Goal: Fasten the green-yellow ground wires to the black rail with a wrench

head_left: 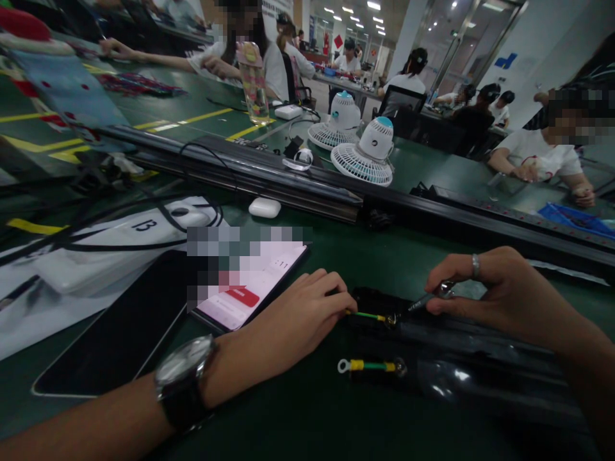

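Observation:
My left hand, with a watch on its wrist, pinches the end of a short green wire with yellow sleeves. The wire's other end meets a metal fastening on a long black part. In my right hand, which wears a ring, is a slim dark pen-like tool with pale lettering. Its tip points at that fastening; whether it touches I cannot tell. Nearer to me, a second green wire with yellow sleeves and a bare ring terminal sticks out from another shiny black part.
Left of my hands lie a lit phone, a black tablet-like slab and a white device marked 13, with black cables. A white case sits before long black bars. Two white fans and seated people are beyond.

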Available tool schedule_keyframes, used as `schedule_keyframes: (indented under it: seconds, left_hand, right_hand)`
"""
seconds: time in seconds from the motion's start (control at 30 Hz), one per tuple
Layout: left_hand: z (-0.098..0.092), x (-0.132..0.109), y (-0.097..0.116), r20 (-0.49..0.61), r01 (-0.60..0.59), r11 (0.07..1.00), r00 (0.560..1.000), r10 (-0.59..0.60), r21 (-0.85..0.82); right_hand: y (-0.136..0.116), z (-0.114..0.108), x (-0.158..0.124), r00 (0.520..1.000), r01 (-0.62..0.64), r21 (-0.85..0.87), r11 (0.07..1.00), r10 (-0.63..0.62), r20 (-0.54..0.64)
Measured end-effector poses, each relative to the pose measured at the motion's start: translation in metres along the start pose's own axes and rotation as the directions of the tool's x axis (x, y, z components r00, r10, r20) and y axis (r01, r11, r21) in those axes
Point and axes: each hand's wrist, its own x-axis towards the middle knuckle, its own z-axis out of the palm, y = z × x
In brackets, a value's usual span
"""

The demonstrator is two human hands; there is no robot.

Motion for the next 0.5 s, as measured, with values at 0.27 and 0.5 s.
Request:
schedule_keyframes:
  seconds: [0.27,0.5]
  left_hand:
    - [-0.0014,-0.0002,0.0018,-0.018,-0.009,1.0,1.0,0.009,-0.004]
    - [-0.0003,0.0,-0.0006,0.011,0.005,1.0,1.0,-0.005,0.002]
  right_hand:
    - [-0.0021,-0.0008,-0.0013,1.0,-0.003,-0.018,1.0,0.003,0.016]
    - [-0.0044,-0.0048,-0.0027,0.999,0.033,-0.073,0.997,-0.031,0.037]
